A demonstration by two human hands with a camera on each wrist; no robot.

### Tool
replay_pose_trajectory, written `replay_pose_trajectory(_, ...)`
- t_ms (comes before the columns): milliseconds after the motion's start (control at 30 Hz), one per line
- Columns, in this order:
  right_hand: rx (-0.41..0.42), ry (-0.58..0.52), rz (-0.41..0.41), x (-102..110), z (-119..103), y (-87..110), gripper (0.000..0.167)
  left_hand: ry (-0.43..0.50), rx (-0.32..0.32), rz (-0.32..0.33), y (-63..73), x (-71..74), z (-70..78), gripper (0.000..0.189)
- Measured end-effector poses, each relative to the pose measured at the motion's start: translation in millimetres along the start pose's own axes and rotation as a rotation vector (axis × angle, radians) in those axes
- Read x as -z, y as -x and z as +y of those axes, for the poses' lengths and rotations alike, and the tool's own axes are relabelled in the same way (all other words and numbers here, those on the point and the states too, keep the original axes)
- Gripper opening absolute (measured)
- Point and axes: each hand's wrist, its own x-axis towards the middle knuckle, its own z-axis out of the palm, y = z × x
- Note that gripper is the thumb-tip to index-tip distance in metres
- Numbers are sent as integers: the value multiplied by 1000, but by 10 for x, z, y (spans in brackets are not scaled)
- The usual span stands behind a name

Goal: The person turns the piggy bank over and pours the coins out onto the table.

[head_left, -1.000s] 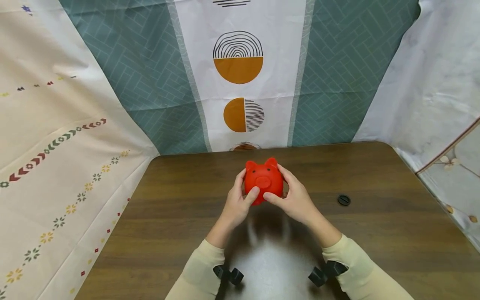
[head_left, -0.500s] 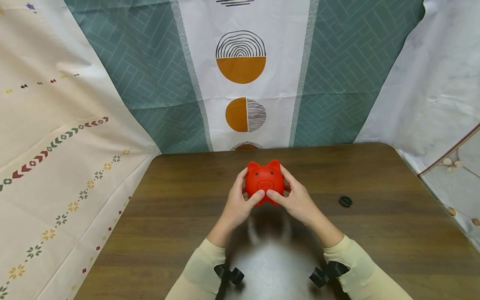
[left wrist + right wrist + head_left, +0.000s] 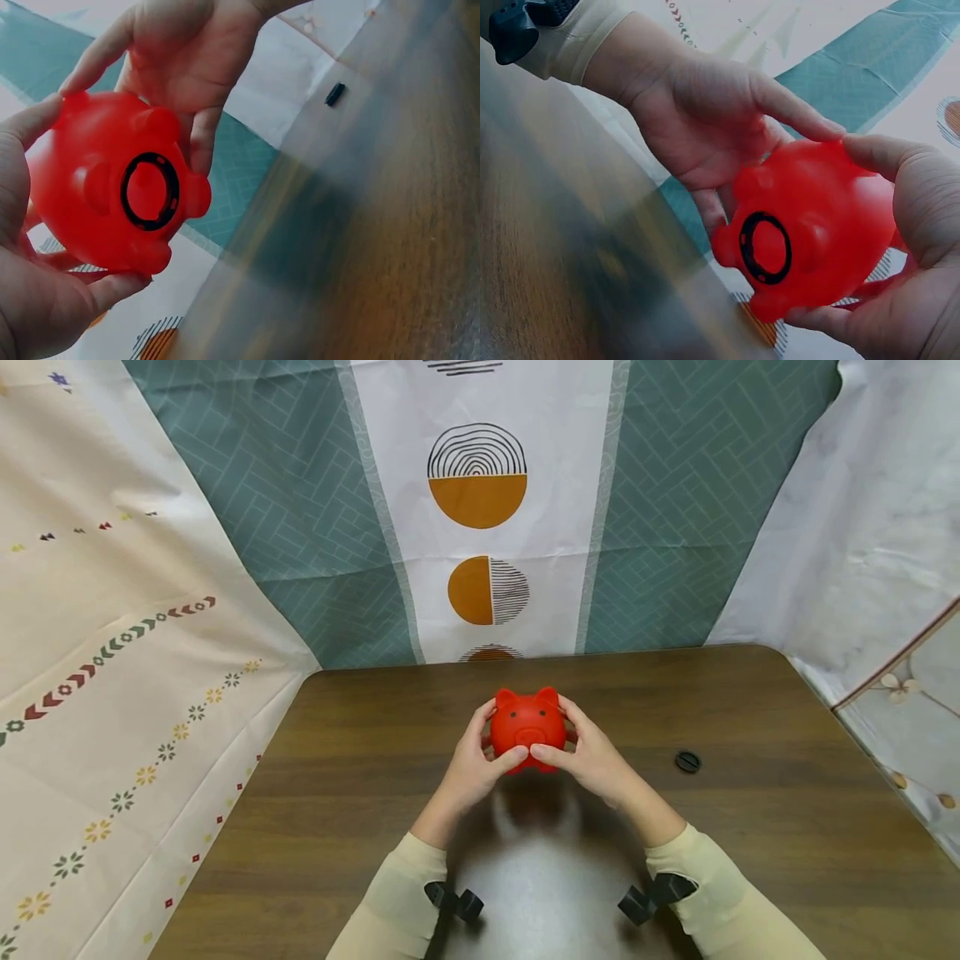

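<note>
A red piggy bank point(image 3: 527, 727) is held up over the wooden table, its face toward the head camera. My left hand point(image 3: 472, 768) grips it on one side and my right hand point(image 3: 596, 764) on the other. Both thumbs lie low on its front, just under the snout, with the tips nearly touching. From below, the wrist views show the stubby feet and a round opening with a black ring point(image 3: 124, 191) in the belly. A black round plug point(image 3: 687, 762) with a slot across it lies on the table, to the right of my right hand.
The brown wooden table point(image 3: 360, 827) runs back to a hanging green and white cloth point(image 3: 480, 543). Patterned cream cloth point(image 3: 135, 710) hangs at the left, and pale cloth point(image 3: 862, 527) at the right. A dark wrist camera point(image 3: 453, 902) sits on the left sleeve.
The piggy bank has sunk slightly in the head view, still between both hands. My thumbs have drawn closer together under its snout. The black plug has stayed where it was.
</note>
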Motion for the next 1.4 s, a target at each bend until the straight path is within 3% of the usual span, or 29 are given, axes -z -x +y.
replay_pose_trajectory(167, 253, 98, 50, 40, 15, -7, 83, -13, -153, 11, -19, 18, 29, 80)
replay_pose_trajectory(233, 288, 119, 75, 49, -5, -3, 83, -30, -176, 19, -37, 27, 55, 81)
replay_pose_trajectory(300, 229, 85, 72, 49, -69, 16, 83, -50, -144, 10, -65, 33, 69, 78)
replay_pose_trajectory(433, 45, 18, 49, 54, -46, 7, 80, -76, -16, -21, -100, 47, 17, 74)
replay_pose_trajectory(600, -6, 58, 14, 56, -129, 13, 80, -74, 24, -27, -104, 53, -78, 73)
replay_pose_trajectory(667, 29, 77, 14, 55, -191, 41, 79, -62, 6, -32, -106, 45, -86, 73)
replay_pose_trajectory(800, 273, 178, 40, 85, -26, 8, 82, -10, -165, -36, -98, 24, -90, 80)
replay_pose_trajectory(867, 354, 202, 55, 110, 77, -27, 84, 8, -212, -36, -104, 15, -86, 83)
replay_pose_trajectory(933, 321, 199, 58, 121, 159, -52, 84, -15, -179, -34, -100, 20, -83, 81)
replay_pose_trajectory(1033, 170, 157, 44, 109, 222, -75, 82, -57, -44, -33, -87, 46, -94, 75)
replay_pose_trajectory(1133, 91, 150, 33, 112, 233, -83, 83, -80, 22, -43, -92, 55, -98, 73)
replay_pose_trajectory(1300, 83, 162, 43, 112, 219, -76, 82, -82, 12, -43, -103, 53, -102, 73)
replay_pose_trajectory(1400, 190, 211, 72, 100, 214, -57, 83, -44, -66, -43, -105, 50, -134, 75)
